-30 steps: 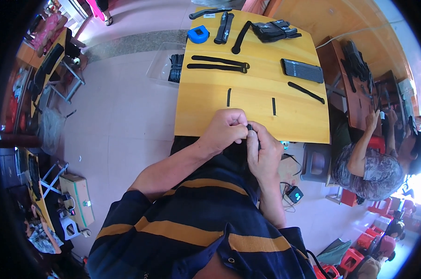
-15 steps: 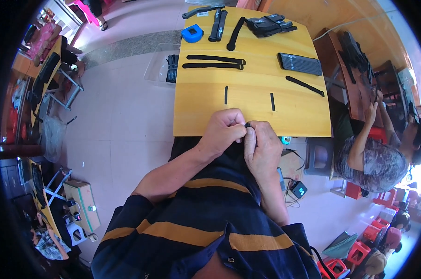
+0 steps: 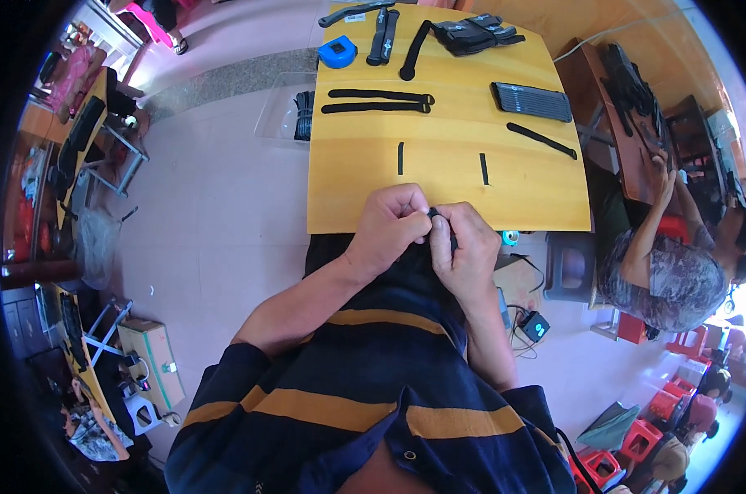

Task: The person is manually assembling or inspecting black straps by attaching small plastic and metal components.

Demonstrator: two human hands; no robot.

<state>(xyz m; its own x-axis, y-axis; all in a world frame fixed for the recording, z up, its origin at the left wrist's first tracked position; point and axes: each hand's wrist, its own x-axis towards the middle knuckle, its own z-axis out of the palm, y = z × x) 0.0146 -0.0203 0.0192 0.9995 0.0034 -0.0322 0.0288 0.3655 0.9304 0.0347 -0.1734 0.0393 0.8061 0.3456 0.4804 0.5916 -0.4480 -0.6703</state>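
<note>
Black, small, strap-like piece (image 3: 432, 213), mostly hidden by fingers, at the near edge of a yellow, rectangular, wooden table (image 3: 348, 193); bare left hand (image 3: 392, 218), fingers curled, and bare right hand (image 3: 468, 247), thumb against forefinger, close together and both pinching that piece; ahead of them, well apart, two short, thin, black strips (image 3: 401, 159); farther off, a near-parallel pair of long, black straps with looped ends (image 3: 373, 108); rightward, one slanting, black strap (image 3: 542, 141) and a flat, dark, ribbed bundle (image 3: 531, 102); far left, a blue, rounded tape measure (image 3: 338, 52); far side, a heaped, black strap stack (image 3: 476, 34)
</note>
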